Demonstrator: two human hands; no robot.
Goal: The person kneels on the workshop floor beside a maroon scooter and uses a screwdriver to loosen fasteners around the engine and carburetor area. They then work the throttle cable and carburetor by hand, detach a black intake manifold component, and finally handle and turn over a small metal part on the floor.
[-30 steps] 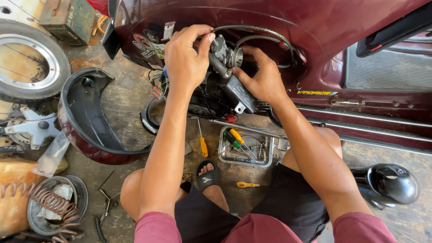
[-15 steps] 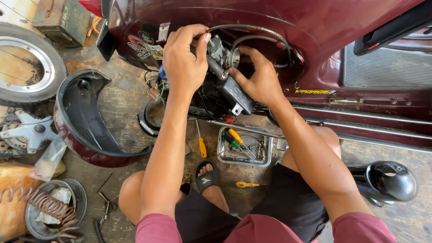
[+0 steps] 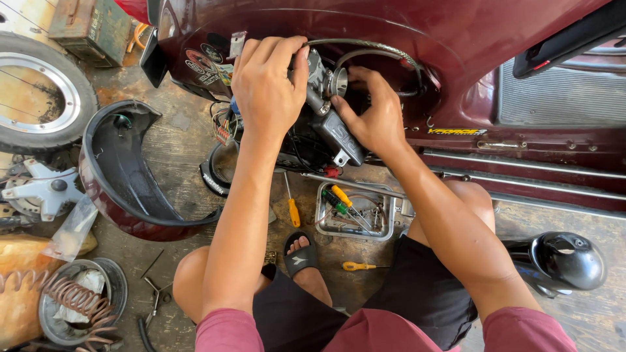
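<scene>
Far left: wheel (image 3: 36, 98) lying on the concrete floor (image 3: 176, 143), beside it a detached maroon fender (image 3: 124, 189). Centre-left: left hand (image 3: 267, 88) curled over the top of a grey metal carburettor (image 3: 329, 107) — fingers wrapped, gripping it inside the opened maroon scooter body (image 3: 391, 32). Centre-right: right hand (image 3: 375, 117) cupped against the same carburettor, thumb and fingers closed on its side. Below: metal tray (image 3: 355, 212) of screwdrivers on the floor; further right, a black helmet (image 3: 564, 261).

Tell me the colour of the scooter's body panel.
Dark maroon scooter body panel, seen in the head view.
</scene>
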